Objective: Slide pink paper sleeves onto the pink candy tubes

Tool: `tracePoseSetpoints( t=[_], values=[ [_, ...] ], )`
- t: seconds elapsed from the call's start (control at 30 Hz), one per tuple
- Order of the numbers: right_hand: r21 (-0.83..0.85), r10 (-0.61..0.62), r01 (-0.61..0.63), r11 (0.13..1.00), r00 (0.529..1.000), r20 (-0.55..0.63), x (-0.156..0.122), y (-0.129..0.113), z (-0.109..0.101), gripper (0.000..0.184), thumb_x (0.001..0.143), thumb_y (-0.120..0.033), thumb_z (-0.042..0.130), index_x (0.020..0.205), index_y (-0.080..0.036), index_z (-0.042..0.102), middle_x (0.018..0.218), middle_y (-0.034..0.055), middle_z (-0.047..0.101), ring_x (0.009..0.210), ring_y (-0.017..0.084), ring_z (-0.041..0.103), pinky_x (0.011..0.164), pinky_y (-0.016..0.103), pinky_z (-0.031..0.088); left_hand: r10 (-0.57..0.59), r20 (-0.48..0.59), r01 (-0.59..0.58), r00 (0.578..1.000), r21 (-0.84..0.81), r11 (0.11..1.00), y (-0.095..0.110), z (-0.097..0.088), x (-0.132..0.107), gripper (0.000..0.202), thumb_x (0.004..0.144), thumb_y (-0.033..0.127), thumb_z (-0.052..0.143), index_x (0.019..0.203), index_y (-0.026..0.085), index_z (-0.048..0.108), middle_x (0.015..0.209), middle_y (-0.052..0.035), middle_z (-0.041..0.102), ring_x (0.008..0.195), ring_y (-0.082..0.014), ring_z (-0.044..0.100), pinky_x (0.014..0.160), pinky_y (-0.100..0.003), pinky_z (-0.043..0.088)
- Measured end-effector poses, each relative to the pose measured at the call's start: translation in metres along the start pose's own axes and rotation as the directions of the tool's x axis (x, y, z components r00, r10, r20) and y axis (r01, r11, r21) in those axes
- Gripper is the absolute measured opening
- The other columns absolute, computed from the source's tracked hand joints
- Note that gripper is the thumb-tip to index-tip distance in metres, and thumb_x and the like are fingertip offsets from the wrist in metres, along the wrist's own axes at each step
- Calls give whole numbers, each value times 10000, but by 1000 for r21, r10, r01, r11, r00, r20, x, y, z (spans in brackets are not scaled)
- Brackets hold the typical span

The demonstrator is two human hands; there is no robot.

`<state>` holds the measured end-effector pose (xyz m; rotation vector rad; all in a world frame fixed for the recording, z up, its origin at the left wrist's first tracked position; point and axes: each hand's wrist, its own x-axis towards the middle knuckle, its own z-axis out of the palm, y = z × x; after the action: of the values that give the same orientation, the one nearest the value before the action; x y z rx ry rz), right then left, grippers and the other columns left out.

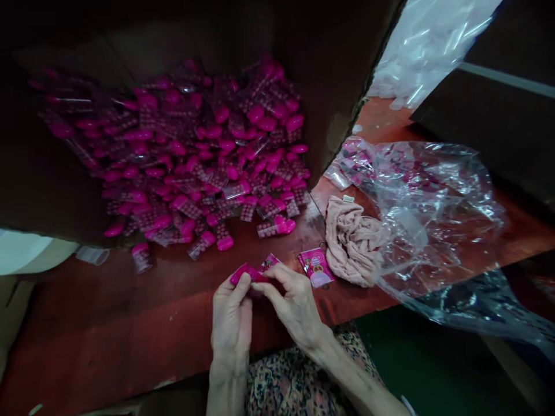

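Observation:
My left hand (pixel 232 323) and my right hand (pixel 295 303) meet over the near edge of a reddish-brown table (pixel 108 323). Both pinch the same small pink packet (pixel 248 273), fingers closed on it. A second pink printed packet (pixel 317 267) lies flat just right of my right hand. Beyond my hands, a big heap of pink-capped items in clear wrappers (pixel 203 156) spills out of a dark cardboard box (pixel 329 86) lying on its side.
A crumpled beige cloth (pixel 353 242) sits right of the packets. A large clear plastic bag (pixel 433 214) with some pink items inside spreads over the table's right part. White plastic sheeting (pixel 425 40) hangs at the top right. Patterned clothing (pixel 295 381) shows below the table edge.

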<state>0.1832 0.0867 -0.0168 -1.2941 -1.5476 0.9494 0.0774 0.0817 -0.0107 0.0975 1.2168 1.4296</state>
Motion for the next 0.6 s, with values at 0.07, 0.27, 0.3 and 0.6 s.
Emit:
tracePoseSetpoints(
  t=[0.07, 0.27, 0.3, 0.6],
  values=[
    [-9, -1, 1, 1000, 999, 45, 2, 0, 4, 265, 876, -274, 522, 640, -172, 582, 604, -16, 550, 559, 113, 523, 551, 217, 395, 20, -10, -20, 1000, -18, 1000, 0, -1, 2, 192, 495, 186, 810, 617, 135, 671, 596, 4, 646, 542, -82, 556, 550, -185, 462],
    [-96, -129, 152, 984, 967, 219, 12, -2, 6, 347, 928, -301, 418, 660, -178, 601, 574, -10, 572, 507, 103, 494, 507, 209, 365, 21, 12, -21, 1000, -4, 1000, 7, -10, 13, 209, 510, 196, 820, 614, 127, 653, 570, 31, 618, 523, -58, 535, 539, -157, 460],
    [-113, -150, 182, 977, 957, 246, 16, -2, 5, 338, 932, -310, 407, 701, -181, 618, 574, -9, 588, 500, 102, 502, 505, 208, 366, 28, 11, -28, 1000, 11, 1000, 9, -12, 14, 211, 510, 193, 821, 619, 121, 655, 579, 25, 627, 528, -60, 540, 538, -157, 462],
    [-709, 67, -38, 704, 998, 13, 68, 18, 5, 318, 881, -316, 507, 1144, -155, 584, 652, 99, 679, 494, 170, 594, 453, 235, 328, 56, -177, -81, 983, -135, 987, 21, -5, 23, 225, 517, 156, 815, 645, 137, 632, 559, 44, 638, 470, -53, 557, 466, -143, 442]
  ],
)
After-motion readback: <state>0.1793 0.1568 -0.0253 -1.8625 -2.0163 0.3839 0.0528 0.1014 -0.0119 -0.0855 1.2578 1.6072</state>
